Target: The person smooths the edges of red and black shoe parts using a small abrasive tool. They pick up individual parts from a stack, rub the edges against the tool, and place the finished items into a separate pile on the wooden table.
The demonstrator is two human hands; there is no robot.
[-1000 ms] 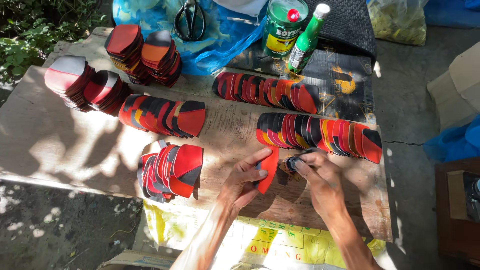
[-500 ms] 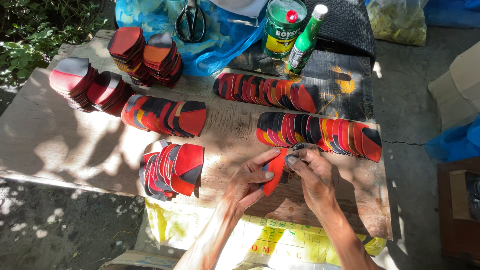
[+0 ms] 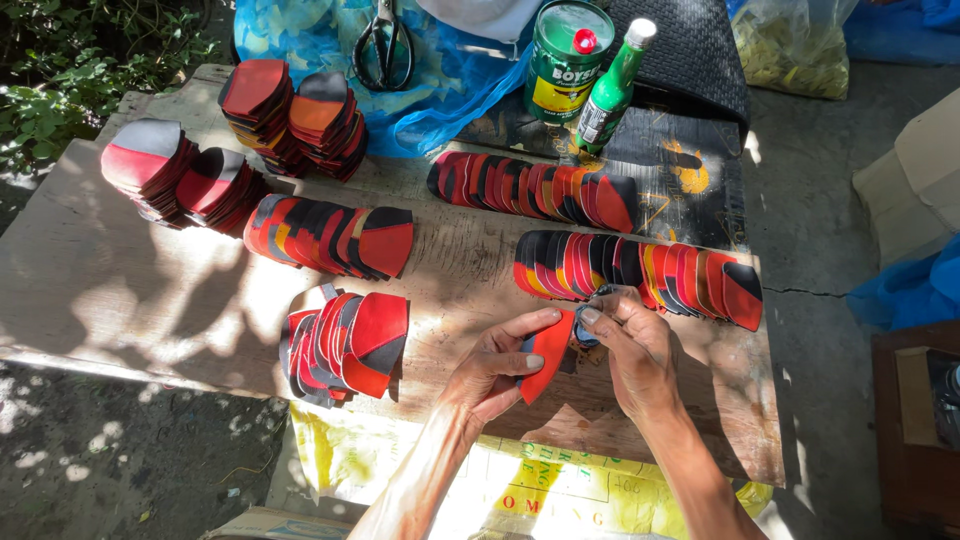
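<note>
Both hands meet just above the near edge of the worn wooden board table (image 3: 120, 300). One hand, the left hand (image 3: 497, 365), pinches a flat red cut-out piece with a dark back (image 3: 549, 352). Its thumb lies on the top edge and its fingers curl under, so the piece stands up on its side and does not flop. That way the right hand (image 3: 632, 350) can get at its edge. The right hand is closed too, with its fingertips pressed on a small dark bit (image 3: 586, 330) right next to the red piece. I cannot tell what that small bit is.

The red piece is thin and bendy, maybe leather or rubber. It is wide at the top and comes to a point at the bottom. The sunny side is bright red and the other side looks dark.

Many more pieces like it lie on the table. A long row of red, black and orange pieces (image 3: 640, 268) lies just behind the hands, each one leaning on the next like fallen cards. A fanned pile of red and black pieces (image 3: 345, 345) sits to the left, near the left hand. I think they are laid out like this so each one is easy to pick.

Far back stand a round green tin can (image 3: 568, 45) and a green bottle with a white cap (image 3: 612, 85), close together. Black-handled scissors (image 3: 382, 45) rest on a blue plastic sheet (image 3: 450, 75).
</note>
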